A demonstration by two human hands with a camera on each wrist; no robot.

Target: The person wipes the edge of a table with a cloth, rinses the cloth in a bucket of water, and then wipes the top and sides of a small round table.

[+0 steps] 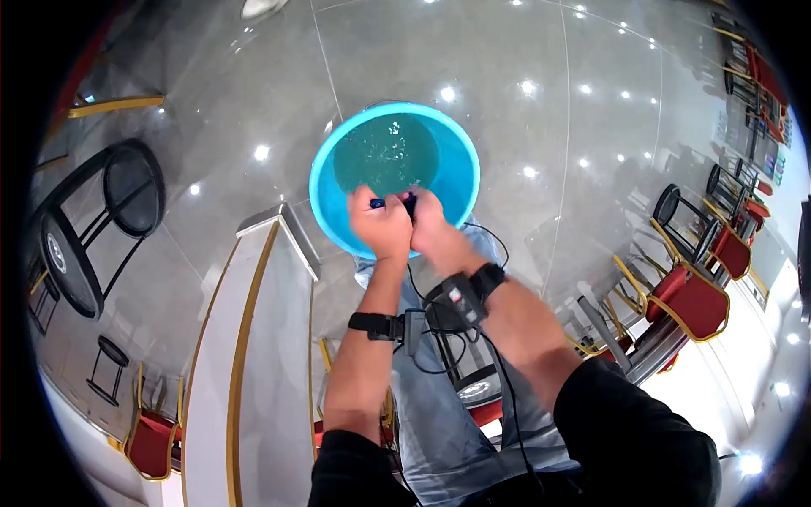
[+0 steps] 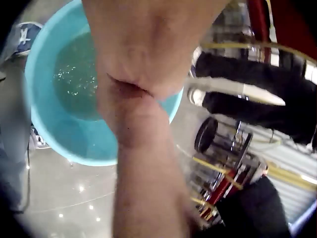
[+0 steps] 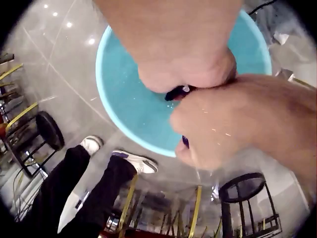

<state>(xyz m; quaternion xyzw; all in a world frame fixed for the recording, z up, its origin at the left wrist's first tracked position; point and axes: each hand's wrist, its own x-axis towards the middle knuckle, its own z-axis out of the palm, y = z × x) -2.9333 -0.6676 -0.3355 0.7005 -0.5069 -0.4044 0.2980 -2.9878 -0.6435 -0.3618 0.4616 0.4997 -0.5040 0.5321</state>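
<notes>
Over a turquoise tub (image 1: pixel 317 182) of cloudy water (image 1: pixel 380 152), my two hands are pressed together as fists. My left hand (image 1: pixel 382 226) and my right hand (image 1: pixel 429 218) both grip a small dark blue cloth-like piece (image 1: pixel 377 204), mostly hidden inside the fingers. Bits of the blue piece (image 3: pixel 176 93) poke out beneath the right fist in the right wrist view. There the left hand (image 3: pixel 213 119) comes in from the side and touches the right one. In the left wrist view the hands hide the blue piece.
A white ledge (image 1: pixel 279 338) with gold trim stands left of the tub. Black stools (image 1: pixel 133 190) and red chairs (image 1: pixel 701 304) line the sides. Another person's shoes (image 3: pixel 136 161) are near the tub. Cables (image 1: pixel 507 380) hang from my wrist cameras.
</notes>
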